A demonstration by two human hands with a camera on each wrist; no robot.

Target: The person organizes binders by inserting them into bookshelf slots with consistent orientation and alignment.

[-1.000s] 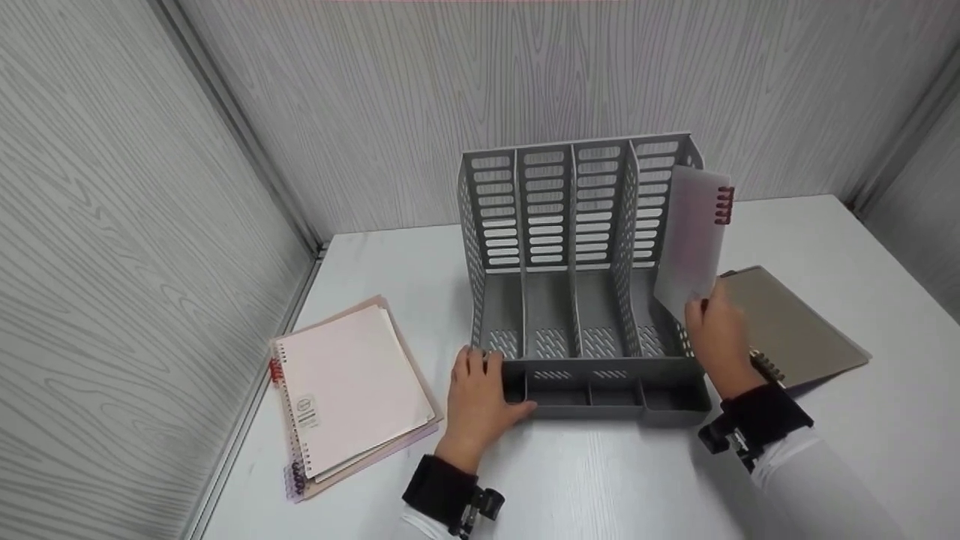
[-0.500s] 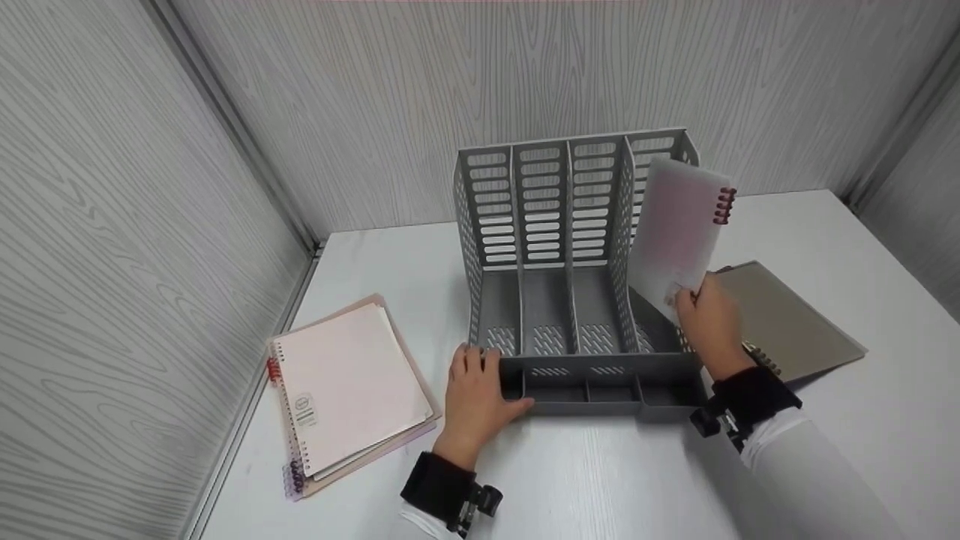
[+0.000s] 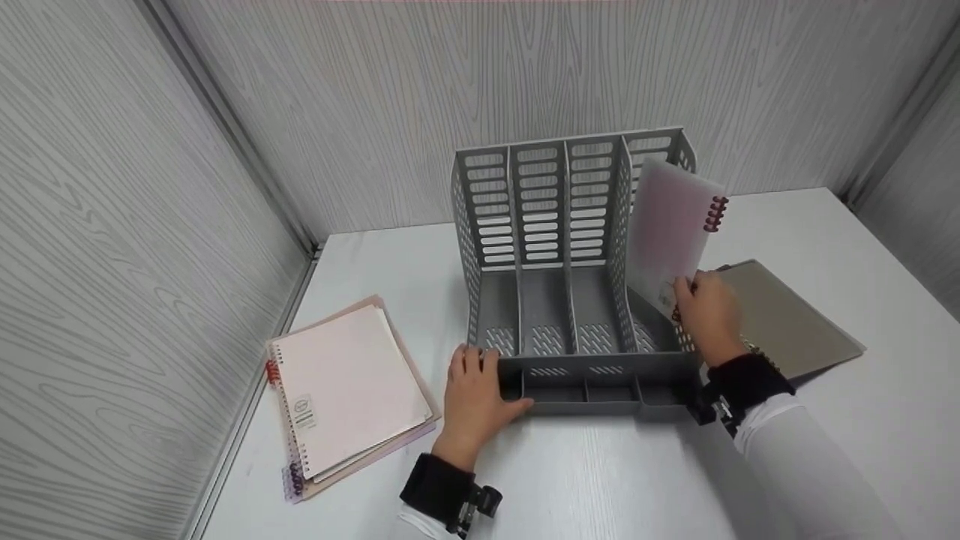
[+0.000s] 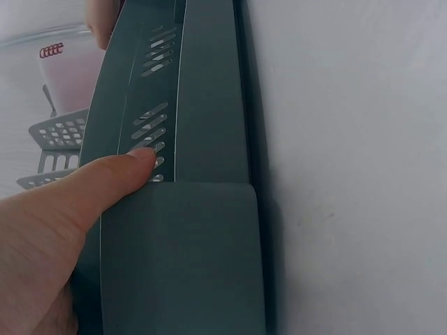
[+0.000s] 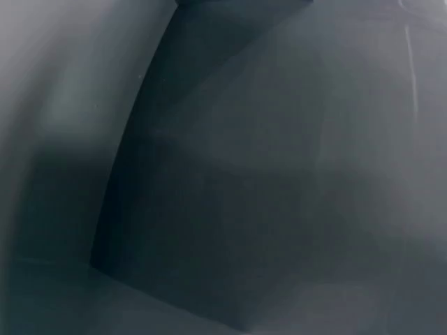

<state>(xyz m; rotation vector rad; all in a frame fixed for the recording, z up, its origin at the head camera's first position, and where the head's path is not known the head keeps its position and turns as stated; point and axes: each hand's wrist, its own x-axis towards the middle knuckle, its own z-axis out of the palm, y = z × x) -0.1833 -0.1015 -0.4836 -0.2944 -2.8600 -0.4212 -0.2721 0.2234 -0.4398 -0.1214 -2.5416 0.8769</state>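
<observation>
A grey desk file organizer (image 3: 544, 307) with upright dividers and a front row of small trays stands on the table. My left hand (image 3: 474, 401) grips its front left corner, fingers bent over the edge and thumb on the front tray; the thumb (image 4: 115, 178) shows large in the left wrist view. My right hand (image 3: 709, 311) pinches the near lower corner of a loose-leaf notebook (image 3: 667, 225) with a translucent pinkish cover and red rings. The notebook stands tilted in the rightmost slot. Its lower edge is partly hidden. The right wrist view shows only dark grey surfaces, close up.
To the left lies a stack of ring notebooks (image 3: 352, 390) with a pale pink one on top. A grey-brown ring notebook (image 3: 787, 319) lies to the right, partly behind my right hand. Wood-grain panels (image 3: 390, 105) close off the back and sides.
My right hand has shifted slightly left and up with the notebook, which has swung leftward into the rightmost slot, its cover turned more to view. My left hand keeps its grip.
</observation>
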